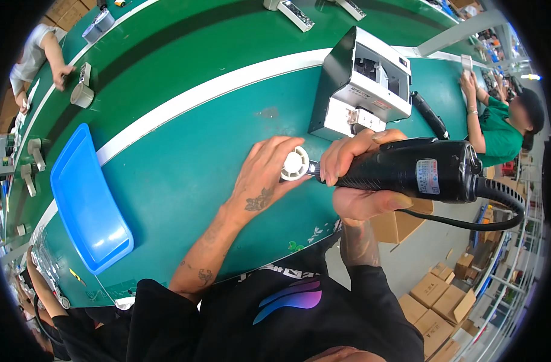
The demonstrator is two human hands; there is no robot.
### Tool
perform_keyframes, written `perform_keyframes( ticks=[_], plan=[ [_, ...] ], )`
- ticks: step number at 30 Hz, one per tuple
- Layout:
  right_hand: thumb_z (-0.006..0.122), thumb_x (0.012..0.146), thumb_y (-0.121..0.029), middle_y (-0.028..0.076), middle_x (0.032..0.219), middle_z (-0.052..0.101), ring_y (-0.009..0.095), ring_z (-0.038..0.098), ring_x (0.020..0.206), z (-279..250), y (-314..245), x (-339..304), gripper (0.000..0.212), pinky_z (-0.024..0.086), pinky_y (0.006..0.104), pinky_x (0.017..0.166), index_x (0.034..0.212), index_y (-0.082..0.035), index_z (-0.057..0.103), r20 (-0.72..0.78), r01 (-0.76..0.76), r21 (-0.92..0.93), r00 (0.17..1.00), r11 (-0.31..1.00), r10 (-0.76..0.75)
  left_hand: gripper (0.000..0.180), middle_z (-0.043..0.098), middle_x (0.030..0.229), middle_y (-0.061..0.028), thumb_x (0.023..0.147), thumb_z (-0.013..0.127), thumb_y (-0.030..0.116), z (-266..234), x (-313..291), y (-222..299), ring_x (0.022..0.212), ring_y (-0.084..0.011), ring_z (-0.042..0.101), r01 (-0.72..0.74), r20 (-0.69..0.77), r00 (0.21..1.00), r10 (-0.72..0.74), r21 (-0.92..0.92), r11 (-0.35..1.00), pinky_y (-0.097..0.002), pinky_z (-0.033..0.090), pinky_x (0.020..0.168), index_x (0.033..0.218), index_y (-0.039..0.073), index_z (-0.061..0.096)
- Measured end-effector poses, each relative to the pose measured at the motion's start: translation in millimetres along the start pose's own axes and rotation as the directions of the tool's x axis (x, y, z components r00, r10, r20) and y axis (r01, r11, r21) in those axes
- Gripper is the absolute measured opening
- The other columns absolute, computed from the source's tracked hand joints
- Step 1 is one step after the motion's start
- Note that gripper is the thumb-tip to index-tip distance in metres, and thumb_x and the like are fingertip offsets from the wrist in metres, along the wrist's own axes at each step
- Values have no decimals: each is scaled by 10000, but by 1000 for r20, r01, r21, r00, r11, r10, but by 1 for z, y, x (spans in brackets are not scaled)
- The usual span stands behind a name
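My left hand (251, 175) is closed round a small white plastic housing (295, 163) with a round, vented, spoked face turned up. In my right hand (348, 158) lies a black electric screwdriver (390, 171), held sideways with its cord end to the right. Its narrow tip points left at the side of the housing, close to my left fingers. Whether the tip touches the housing, I cannot tell. Just beyond my right hand stands a white-and-black boxy machine (378, 96), apparently a screw feeder, with a small metal block at its front.
A blue tray (94, 205) lies at the left of the green table (191, 145). Past the white rail, a green conveyor (185, 57) carries several white devices (82, 95). The black cord (499, 224) loops at right. Co-workers sit left and right. Cardboard boxes (429, 289) stand below right.
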State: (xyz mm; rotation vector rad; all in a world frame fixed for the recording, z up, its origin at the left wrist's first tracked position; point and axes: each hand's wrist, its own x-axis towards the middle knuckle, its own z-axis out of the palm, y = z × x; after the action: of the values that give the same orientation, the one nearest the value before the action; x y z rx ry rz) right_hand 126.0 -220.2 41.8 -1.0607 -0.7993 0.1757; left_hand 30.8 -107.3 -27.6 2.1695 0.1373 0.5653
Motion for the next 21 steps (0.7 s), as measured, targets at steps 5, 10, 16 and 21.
perform_keyframes(
  ticks=[5,10,16,21],
  plan=[
    [524,799,-805,75,706,512,172,507,499,-12,8,-6,881,454,293,459,1276,-83,363,163,123,-60,980,991,-112,619,582,1210,-113,757,815,151,-5,2,4,1096,-333,564,-10,14,1000,10,-2,1000,-402,463,953,1308,80,540],
    [536,872,-739,96,720,536,213,526,504,-15,-11,-7,771,467,346,464,1252,-80,413,116,115,342,980,933,-163,621,580,1224,-145,763,785,93,-51,11,-5,1130,-327,582,151,387,921,-48,-241,959,-384,473,973,1325,55,523],
    [470,916,-721,48,658,449,139,437,424,-72,-45,-20,675,419,281,398,1194,-107,434,-258,229,317,955,920,-149,645,666,1075,-95,697,860,265,-153,41,-52,979,-176,647,450,-45,892,-451,-25,893,-301,517,879,1218,-5,591],
    [367,918,-769,66,610,449,175,430,379,-87,-50,-38,719,421,316,367,1200,-107,378,-291,191,385,953,903,-77,741,668,1130,-264,720,818,471,-195,113,-180,1038,-360,664,595,-691,661,-292,246,765,-414,504,907,1202,-38,579]
  ],
)
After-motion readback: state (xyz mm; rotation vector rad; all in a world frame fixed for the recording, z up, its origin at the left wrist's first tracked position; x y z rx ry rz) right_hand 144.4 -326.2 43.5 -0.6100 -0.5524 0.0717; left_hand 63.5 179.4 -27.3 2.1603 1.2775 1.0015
